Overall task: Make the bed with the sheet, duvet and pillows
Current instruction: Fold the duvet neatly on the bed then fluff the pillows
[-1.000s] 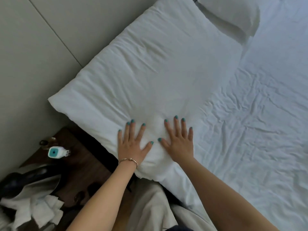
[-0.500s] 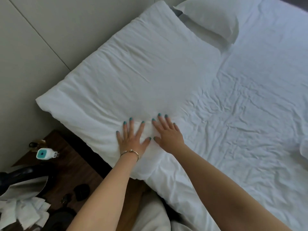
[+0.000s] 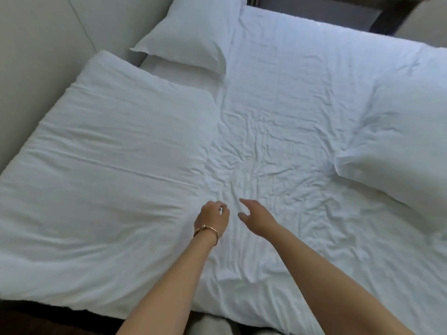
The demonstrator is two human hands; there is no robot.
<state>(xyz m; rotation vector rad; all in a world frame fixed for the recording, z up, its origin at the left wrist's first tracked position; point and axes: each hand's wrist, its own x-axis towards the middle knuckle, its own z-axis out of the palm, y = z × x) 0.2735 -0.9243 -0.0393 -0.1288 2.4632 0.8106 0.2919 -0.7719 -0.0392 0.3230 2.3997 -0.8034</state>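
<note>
Both hands are held low over the sheet (image 3: 278,146), just past the near pillow's (image 3: 104,170) inner edge.

Left hand (image 3: 212,215) is seen with fingers curled under; whether cloth is pinched cannot be told. Right hand (image 3: 256,217) is loosely spread and empty. The near pillow is laid at nine o'clock, a second pillow (image 3: 191,37) at eleven, a third (image 3: 396,146) at three. Each is judged soft, light and floppy, best gripped by two corners or along an edge. No duvet is seen.
</note>
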